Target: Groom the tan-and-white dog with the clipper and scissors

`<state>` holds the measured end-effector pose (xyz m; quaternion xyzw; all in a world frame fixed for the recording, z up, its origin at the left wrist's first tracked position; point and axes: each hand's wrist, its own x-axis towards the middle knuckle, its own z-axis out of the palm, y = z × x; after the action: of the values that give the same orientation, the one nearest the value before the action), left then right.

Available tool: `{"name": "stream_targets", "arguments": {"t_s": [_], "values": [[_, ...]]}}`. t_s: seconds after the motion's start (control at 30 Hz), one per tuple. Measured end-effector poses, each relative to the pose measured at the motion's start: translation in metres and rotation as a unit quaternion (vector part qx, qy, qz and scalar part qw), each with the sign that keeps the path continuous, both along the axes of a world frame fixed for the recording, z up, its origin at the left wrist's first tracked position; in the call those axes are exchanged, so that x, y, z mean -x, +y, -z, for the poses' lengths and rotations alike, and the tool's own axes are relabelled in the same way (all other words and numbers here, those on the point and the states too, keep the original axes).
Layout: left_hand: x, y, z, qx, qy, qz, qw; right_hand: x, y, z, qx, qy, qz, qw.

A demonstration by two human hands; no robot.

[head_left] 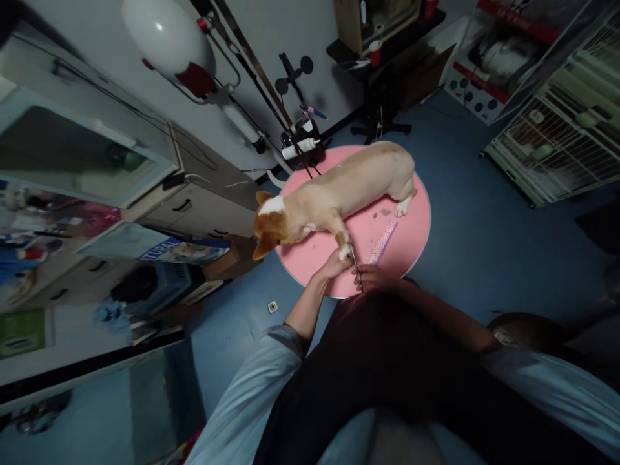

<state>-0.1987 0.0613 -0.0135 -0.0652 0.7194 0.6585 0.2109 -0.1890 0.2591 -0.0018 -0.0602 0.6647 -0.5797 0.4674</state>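
A short-coated tan and white dog (356, 179) stands on a round pink table (310, 261), its brown head turned to the left. My left hand (335, 265) is closed around its raised front paw (345, 251). Close beside it, my right hand (375, 279) grips a pair of scissors (357, 270) by the handles, the blades pointing up toward the paw and lower leg. Whether the blades touch the fur I cannot tell. On the table to the right of my hands lies a purple comb (382, 243), with small tufts of hair (385, 212) near it.
A white dryer (167, 39) on a stand hangs at upper left. A white bottle (300, 148) is behind the table. Cabinets (194, 210) line the left. A wire cage (557, 135) stands at right on the blue floor (465, 213).
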Motion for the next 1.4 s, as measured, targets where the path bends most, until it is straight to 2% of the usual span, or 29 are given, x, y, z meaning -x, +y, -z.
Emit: {"name": "stream_targets", "arguments": {"t_s": [0.07, 0.13, 0.3, 0.4, 0.53, 0.83, 0.93, 1.0, 1.1, 1.27, 1.4], "values": [[0.008, 0.005, -0.006, -0.004, -0.003, 0.035, 0.999, 0.001, 0.002, -0.001, 0.035, -0.067, 0.048, 0.996], [0.013, 0.007, -0.011, -0.001, -0.007, 0.038, 0.999, 0.002, 0.009, -0.003, 0.051, -0.123, 0.084, 0.988], [0.018, -0.007, -0.012, 0.007, -0.052, 0.039, 0.998, 0.007, 0.02, -0.01, 0.097, -0.164, 0.102, 0.976], [0.015, -0.02, -0.012, 0.023, -0.056, 0.032, 0.998, 0.016, 0.014, -0.011, 0.114, -0.143, 0.078, 0.98], [0.005, -0.028, -0.01, 0.025, -0.058, 0.011, 0.998, 0.026, 0.0, -0.005, 0.105, -0.154, 0.028, 0.982], [-0.021, -0.014, 0.017, -0.013, -0.098, 0.026, 0.995, 0.005, -0.002, 0.014, 0.12, -0.203, 0.065, 0.97], [-0.024, -0.013, 0.019, -0.031, -0.109, 0.05, 0.992, -0.001, 0.001, 0.016, 0.104, -0.232, 0.085, 0.963], [-0.026, -0.011, 0.019, -0.039, -0.115, 0.059, 0.991, -0.003, 0.002, 0.015, 0.089, -0.233, 0.075, 0.966], [-0.03, -0.005, 0.02, -0.048, -0.122, 0.056, 0.99, -0.005, 0.003, 0.014, 0.072, -0.221, 0.062, 0.971], [-0.036, 0.003, 0.023, -0.053, -0.119, 0.048, 0.99, -0.008, 0.007, 0.011, 0.048, -0.24, 0.082, 0.966], [-0.04, 0.005, 0.024, -0.057, -0.12, 0.049, 0.99, -0.008, 0.013, 0.012, 0.054, -0.221, 0.053, 0.972]]}}
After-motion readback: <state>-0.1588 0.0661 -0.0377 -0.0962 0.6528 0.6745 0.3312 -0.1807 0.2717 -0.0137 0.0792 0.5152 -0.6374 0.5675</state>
